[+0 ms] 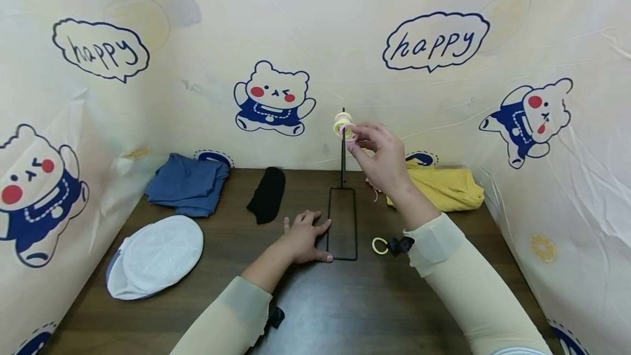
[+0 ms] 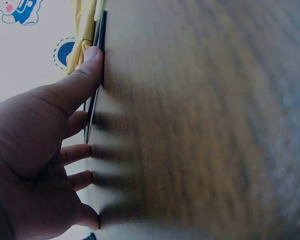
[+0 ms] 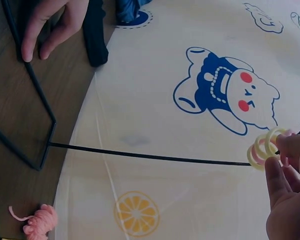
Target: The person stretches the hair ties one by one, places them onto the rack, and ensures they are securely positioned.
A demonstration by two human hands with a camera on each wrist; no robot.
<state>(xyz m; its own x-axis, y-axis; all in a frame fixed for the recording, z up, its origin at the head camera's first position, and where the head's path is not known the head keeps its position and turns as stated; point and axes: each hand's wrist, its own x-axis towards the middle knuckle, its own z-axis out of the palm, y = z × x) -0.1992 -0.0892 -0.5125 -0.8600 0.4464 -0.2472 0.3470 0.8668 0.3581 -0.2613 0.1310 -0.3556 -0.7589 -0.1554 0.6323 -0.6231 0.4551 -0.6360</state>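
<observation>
A black wire stand (image 1: 356, 223) has its rectangular base on the brown table and an upright rod at the back. Several pale yellow and pink rings (image 3: 260, 150) hang together near the top of that rod. My right hand (image 1: 382, 155) pinches a pink ring (image 1: 349, 135) between thumb and fingers, right by the other rings; the fingers partly hide it in the right wrist view. Down at the base, my left hand (image 1: 305, 237) rests with spread fingers, its thumb (image 2: 93, 55) touching the frame and its other fingertips pressing on the table.
One pale yellow ring (image 1: 379, 246) lies right of the base. Behind my right arm are a yellow cloth (image 1: 448, 188) and a pink yarn bundle (image 3: 40, 221). To the left lie a black sock-like cloth (image 1: 268, 196), folded blue cloth (image 1: 189, 185) and a white mesh cap (image 1: 160, 256).
</observation>
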